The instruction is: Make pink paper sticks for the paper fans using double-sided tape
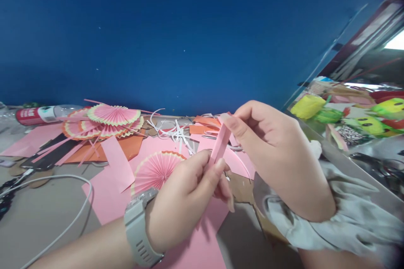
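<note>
A narrow folded pink paper strip (220, 143) is held upright, slightly tilted, between both hands near the middle of the view. My left hand (192, 193), with a grey watch on its wrist, pinches the strip's lower end between thumb and fingers. At the top end, my right hand (268, 147) grips it with thumb and forefinger. Below the hands lie pink paper sheets (107, 197). A round pleated pink fan with a yellow and orange edge (158, 170) rests on them, partly hidden behind my left hand.
More pleated fans (113, 115) are stacked at the back left, beside a bottle with a red label (34, 115) and a phone (47, 151) with a white cable (78, 210). White paper strips (179, 132) lie centre back. Yellow-green items (369, 122) are beyond the right edge.
</note>
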The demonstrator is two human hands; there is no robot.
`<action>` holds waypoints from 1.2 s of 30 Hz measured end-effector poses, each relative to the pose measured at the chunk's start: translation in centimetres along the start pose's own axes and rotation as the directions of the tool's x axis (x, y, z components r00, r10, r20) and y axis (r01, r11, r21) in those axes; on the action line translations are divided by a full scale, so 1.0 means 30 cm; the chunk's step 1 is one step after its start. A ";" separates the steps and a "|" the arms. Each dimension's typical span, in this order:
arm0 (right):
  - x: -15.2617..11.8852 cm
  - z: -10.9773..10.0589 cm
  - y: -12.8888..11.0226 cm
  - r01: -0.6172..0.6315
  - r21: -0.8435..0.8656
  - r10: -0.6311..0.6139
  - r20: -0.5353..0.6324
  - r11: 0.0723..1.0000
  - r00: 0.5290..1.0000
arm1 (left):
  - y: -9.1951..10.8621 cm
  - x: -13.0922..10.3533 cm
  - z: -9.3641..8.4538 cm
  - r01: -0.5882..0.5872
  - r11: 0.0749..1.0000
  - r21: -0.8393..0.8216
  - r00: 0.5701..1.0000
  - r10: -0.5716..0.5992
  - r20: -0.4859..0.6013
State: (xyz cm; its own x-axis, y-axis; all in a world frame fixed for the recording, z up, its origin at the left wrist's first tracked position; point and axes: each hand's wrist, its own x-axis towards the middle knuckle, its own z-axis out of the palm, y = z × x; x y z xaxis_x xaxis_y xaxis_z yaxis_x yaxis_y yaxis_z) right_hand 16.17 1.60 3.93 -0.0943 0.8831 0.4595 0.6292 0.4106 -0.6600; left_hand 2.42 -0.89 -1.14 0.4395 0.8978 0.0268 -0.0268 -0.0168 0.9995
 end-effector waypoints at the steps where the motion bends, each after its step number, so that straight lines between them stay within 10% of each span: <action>1: 0.000 0.000 0.000 0.003 -0.003 -0.003 -0.002 1.000 1.000 | -0.003 -0.002 0.000 0.009 1.000 0.029 1.000 -0.008 -0.016; 22: 0.005 0.011 0.009 -0.004 0.031 0.004 0.018 0.999 1.000 | -0.045 -0.001 0.026 0.014 0.988 -0.151 0.999 -0.019 -0.027; 29: 0.019 0.006 0.020 -0.010 0.168 -0.052 0.362 0.986 0.931 | -0.036 0.008 0.015 -0.022 0.976 -0.217 0.999 0.011 -0.049; 36: 0.009 0.022 0.017 0.028 0.154 -0.073 0.294 0.988 0.953 | -0.035 0.011 0.005 -0.032 0.958 -0.284 0.999 0.025 -0.030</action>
State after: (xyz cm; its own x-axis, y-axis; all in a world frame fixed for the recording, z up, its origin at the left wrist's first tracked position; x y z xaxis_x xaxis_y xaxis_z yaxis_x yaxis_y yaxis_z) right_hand 15.96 2.20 3.33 -0.3625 0.8785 0.3111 0.4999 0.4650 -0.7307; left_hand 2.73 -0.63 -2.19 0.4117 0.9099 0.0512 -0.2951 0.0799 0.9521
